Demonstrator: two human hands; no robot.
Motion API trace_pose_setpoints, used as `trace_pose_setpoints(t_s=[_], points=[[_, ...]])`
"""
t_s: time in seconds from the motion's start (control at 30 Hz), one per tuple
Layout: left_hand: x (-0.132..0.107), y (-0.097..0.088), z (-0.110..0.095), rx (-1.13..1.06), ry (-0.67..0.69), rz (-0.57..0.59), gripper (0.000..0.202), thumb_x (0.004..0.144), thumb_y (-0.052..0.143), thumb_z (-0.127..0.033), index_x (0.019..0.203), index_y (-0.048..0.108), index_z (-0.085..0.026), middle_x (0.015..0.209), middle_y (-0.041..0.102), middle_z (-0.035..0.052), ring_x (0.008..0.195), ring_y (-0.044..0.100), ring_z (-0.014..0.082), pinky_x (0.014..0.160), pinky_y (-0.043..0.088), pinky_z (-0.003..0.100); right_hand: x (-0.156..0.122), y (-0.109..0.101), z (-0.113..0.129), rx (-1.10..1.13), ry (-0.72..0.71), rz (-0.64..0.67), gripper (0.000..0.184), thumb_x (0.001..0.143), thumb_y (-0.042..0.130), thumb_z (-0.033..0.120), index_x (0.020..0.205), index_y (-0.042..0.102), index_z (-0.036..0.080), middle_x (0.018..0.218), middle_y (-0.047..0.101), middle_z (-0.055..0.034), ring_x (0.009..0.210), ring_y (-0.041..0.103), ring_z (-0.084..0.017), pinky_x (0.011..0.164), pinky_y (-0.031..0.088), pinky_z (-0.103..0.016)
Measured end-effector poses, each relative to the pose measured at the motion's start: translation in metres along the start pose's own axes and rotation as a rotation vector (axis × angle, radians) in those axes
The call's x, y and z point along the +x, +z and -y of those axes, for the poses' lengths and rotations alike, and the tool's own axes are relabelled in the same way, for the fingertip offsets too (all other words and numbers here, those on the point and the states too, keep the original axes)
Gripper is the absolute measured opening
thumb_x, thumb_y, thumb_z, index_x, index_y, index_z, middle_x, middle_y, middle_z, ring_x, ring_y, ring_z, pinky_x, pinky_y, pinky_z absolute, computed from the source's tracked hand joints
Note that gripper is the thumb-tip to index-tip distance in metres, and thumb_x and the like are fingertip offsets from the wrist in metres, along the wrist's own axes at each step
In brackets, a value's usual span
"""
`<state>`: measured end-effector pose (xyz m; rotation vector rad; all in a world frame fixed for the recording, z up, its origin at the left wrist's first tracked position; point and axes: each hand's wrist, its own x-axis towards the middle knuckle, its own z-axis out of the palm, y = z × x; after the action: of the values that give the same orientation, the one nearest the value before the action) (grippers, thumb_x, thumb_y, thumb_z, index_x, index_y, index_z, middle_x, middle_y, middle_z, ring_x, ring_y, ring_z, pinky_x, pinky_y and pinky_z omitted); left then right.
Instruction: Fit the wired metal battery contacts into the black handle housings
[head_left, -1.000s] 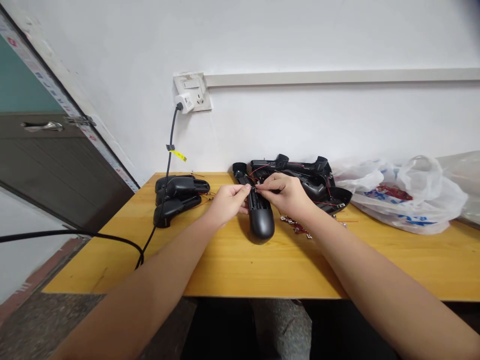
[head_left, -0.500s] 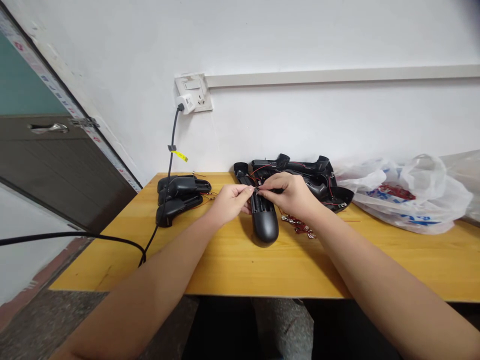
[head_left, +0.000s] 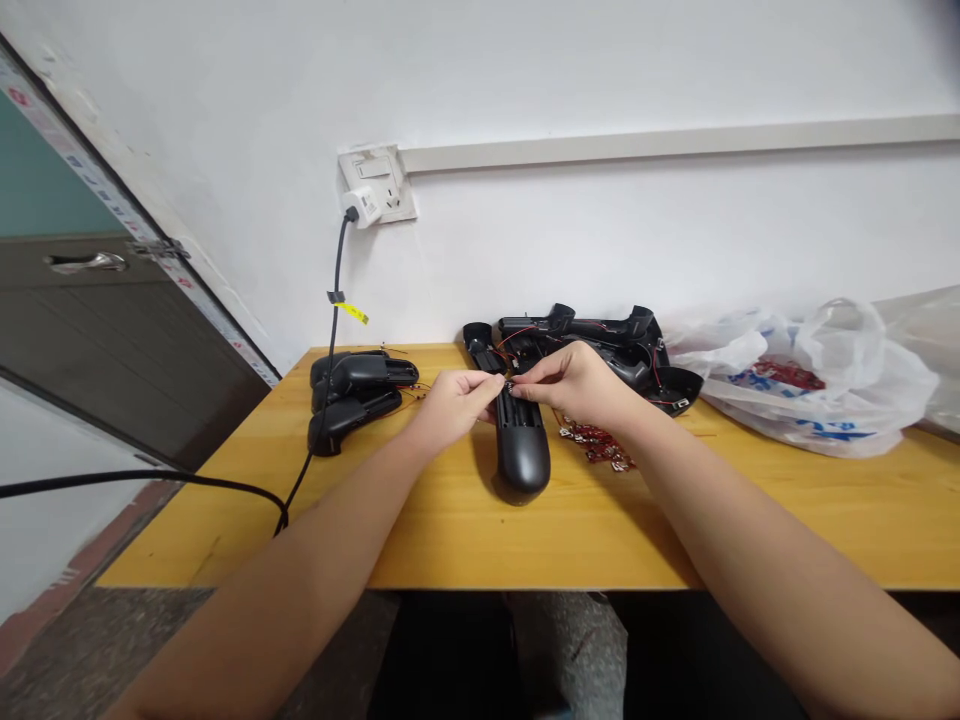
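Observation:
A long black plastic shell (head_left: 519,445) lies on the wooden table (head_left: 480,530), its rounded end toward me. My left hand (head_left: 450,402) and my right hand (head_left: 577,380) meet just above its far half. Both pinch a tiny metal part with thin red wires (head_left: 509,386) between thumb and fingers. What exactly the part is stays too small to tell. A small heap of red-wired metal contacts (head_left: 596,445) lies just right of the shell, under my right wrist.
A pile of black shells with red wires (head_left: 600,345) sits at the wall behind my hands. Two or three more shells (head_left: 356,392) lie at the left. A black cable (head_left: 322,400) hangs from the wall socket (head_left: 375,185). Plastic bags (head_left: 810,385) lie at the right.
Both hands stay pinched over the shell. The fingertips have shifted slightly, and the view has moved a little.

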<state>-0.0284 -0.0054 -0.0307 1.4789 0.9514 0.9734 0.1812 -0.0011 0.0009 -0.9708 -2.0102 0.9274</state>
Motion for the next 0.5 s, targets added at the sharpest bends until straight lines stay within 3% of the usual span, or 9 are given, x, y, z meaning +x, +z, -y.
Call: trace_pose_setpoints(t_s=[0.2, 0.37, 0.5], points=[[-0.001, -0.001, -0.005, -0.064, -0.055, 0.033, 0.037, 0.080, 0.079, -0.050, 0.090, 0.079, -0.015, 0.090, 0.078, 0.0077, 0.079, 0.071, 0.0138, 0.072, 0.058, 0.023, 0.000, -0.008, -0.001, 0.064, 0.150, 0.076, 0.028, 0.079, 0.080, 0.040, 0.085, 0.077, 0.013, 0.072, 0.068, -0.0033, 0.058, 0.050, -0.010, 0.053, 0.036, -0.027], [-0.003, 0.002, -0.010, -0.040, -0.094, 0.042, 0.029, 0.083, 0.075, -0.041, 0.080, 0.076, -0.012, 0.082, 0.076, 0.0068, 0.073, 0.070, 0.0134, 0.068, 0.058, 0.024, 0.002, -0.013, -0.012, 0.229, 0.203, 0.187, 0.037, 0.074, 0.086, 0.047, 0.088, 0.077, 0.013, 0.075, 0.069, -0.0042, 0.061, 0.054, -0.012, 0.056, 0.041, -0.027], [-0.004, 0.002, -0.011, -0.068, -0.103, 0.045, 0.026, 0.084, 0.073, -0.038, 0.082, 0.076, -0.012, 0.085, 0.077, 0.0080, 0.074, 0.071, 0.0143, 0.067, 0.058, 0.024, 0.004, -0.011, -0.016, 0.351, 0.221, 0.195, 0.037, 0.073, 0.087, 0.047, 0.087, 0.077, 0.014, 0.077, 0.070, -0.0037, 0.064, 0.056, -0.012, 0.060, 0.043, -0.027]])
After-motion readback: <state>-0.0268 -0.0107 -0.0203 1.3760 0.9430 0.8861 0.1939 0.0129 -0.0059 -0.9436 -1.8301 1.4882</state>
